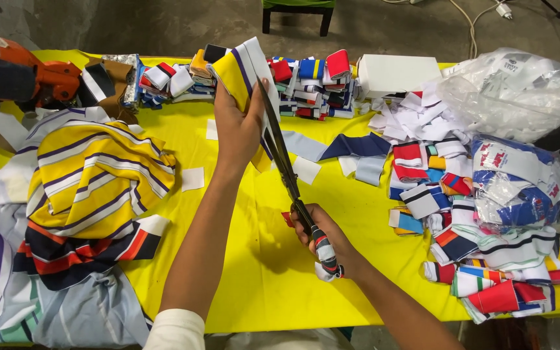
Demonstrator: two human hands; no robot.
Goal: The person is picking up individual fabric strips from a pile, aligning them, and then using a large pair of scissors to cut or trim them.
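Observation:
My left hand [236, 126] grips a folded strip of yellow, white and purple striped cloth [244, 68] and holds it upright above the yellow table [241, 272]. My right hand [324, 238] holds long black scissors [282, 155] by handles wrapped in coloured cloth. The blades point up and away, with their tips at the right edge of the strip, beside my left thumb.
A heap of striped fabrics [92, 181] lies at the left. Stacks of folded cloth pieces [306, 81] line the far edge beside a white box [396, 72]. More cut pieces [481, 246] and plastic bags [513, 91] fill the right. An orange machine [14, 74] sits at the far left.

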